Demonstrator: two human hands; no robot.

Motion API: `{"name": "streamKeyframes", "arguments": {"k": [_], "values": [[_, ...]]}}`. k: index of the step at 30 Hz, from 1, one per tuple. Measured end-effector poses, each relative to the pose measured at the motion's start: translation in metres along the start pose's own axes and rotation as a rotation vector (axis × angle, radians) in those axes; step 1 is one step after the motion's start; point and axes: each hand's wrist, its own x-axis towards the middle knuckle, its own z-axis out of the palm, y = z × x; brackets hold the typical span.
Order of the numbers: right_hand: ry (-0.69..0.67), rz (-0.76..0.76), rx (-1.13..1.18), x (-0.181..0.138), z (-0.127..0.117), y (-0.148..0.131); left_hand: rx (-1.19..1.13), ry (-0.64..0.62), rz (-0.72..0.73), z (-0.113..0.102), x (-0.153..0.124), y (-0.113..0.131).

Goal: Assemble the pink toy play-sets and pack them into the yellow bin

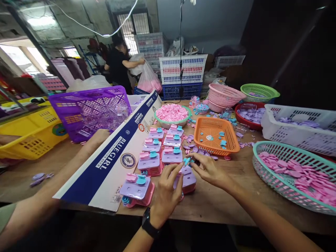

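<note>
A small blue plastic piece (187, 161) is pinched at the fingertips of my right hand (208, 169), whose fingers are closed. My left hand (169, 185), wearing a black watch (149, 224), has its fingers bent around the other side of that piece, also closed. Just beneath them sits a box with a purple slotted lid (188, 178), partly hidden by my left hand. Several similar boxes (138, 189) with pink bases stand in two rows, their purple lids carrying pink and blue pieces side by side.
A blue-and-white cardboard sheet (115, 154) leans left of the boxes, with another person's arm (60, 175) beyond it. Around stand an orange basket (216, 134), a green-rimmed bowl of pink pieces (173, 113), a teal basket (275, 189) and a purple crate (89, 112). Another person (119, 66) handles a bag behind.
</note>
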Motion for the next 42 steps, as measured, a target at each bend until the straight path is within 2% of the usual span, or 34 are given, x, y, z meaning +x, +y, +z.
{"name": "streamKeyframes", "arguments": {"k": [2,4,8,11,15,19,25,27,36,39,42], "values": [[-0.06,-0.067,0.003,0.002,-0.004,0.001,-0.004,-0.046,0.011,0.001,0.002,-0.004],[-0.061,-0.086,0.027,0.004,-0.003,0.003,-0.017,-0.054,0.023,0.003,0.006,-0.004],[0.111,0.059,0.195,0.006,0.006,0.013,-0.084,0.016,-0.064,0.007,0.014,0.004],[0.171,0.112,0.298,0.006,0.012,0.024,-0.084,0.033,-0.09,0.003,0.019,0.008],[0.059,0.014,0.111,0.009,0.013,0.039,0.06,0.055,-0.109,-0.005,0.018,-0.002],[-0.09,-0.067,-0.078,0.012,0.017,0.049,0.161,-0.084,-0.048,-0.005,0.009,-0.01],[-0.127,-0.163,-0.281,0.017,0.03,0.056,0.299,-0.33,0.04,0.004,0.0,-0.014],[-0.125,-0.173,-0.311,0.017,0.033,0.058,0.326,-0.376,0.061,0.005,0.0,-0.016],[-0.036,-0.19,-0.346,0.002,0.048,0.054,0.341,-0.416,0.151,0.011,-0.001,-0.021],[0.008,-0.15,-0.302,0.0,0.053,0.052,0.338,-0.439,0.175,0.01,0.002,-0.021],[0.003,-0.153,-0.166,0.0,0.046,0.059,0.337,-0.468,0.188,0.003,0.012,-0.018]]}}
